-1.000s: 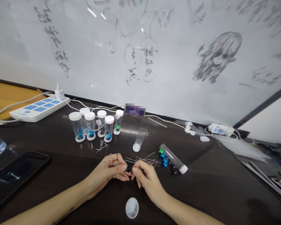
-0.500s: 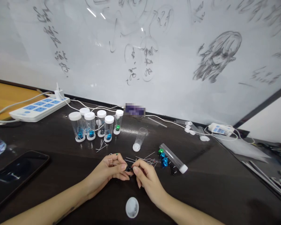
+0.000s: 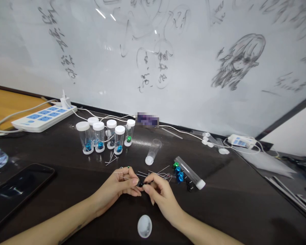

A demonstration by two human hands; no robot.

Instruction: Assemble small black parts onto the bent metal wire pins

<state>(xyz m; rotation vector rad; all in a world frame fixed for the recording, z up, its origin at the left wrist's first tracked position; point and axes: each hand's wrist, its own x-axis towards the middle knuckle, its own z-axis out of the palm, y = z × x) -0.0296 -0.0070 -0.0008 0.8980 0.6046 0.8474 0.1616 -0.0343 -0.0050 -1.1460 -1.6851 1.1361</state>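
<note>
My left hand (image 3: 119, 187) pinches a small black part (image 3: 140, 183), whose exact kind I cannot make out. A thin pale wire (image 3: 121, 176) sticks out across the same hand's fingers. The fingertips of my right hand (image 3: 160, 194) are closed on the part's right side, meeting the left fingertips. Behind the hands lie several loose thin metal wires (image 3: 164, 176). To their right sit small blue pieces (image 3: 180, 176), a green piece (image 3: 176, 164) and black pieces (image 3: 189, 185). A round whitish cap-like dish (image 3: 144, 226) rests in front of me.
Several white-capped clear tubes (image 3: 99, 136) stand at the back left. One clear tube (image 3: 190, 172) lies to the right, another open tube (image 3: 154, 151) lies behind my hands. A phone (image 3: 20, 190), a power strip (image 3: 44, 117) and a whiteboard (image 3: 183, 92) surround the dark table.
The fingertips of my right hand have shifted slightly around the black part. My left hand keeps its grip, and the things on the table have stayed put.
</note>
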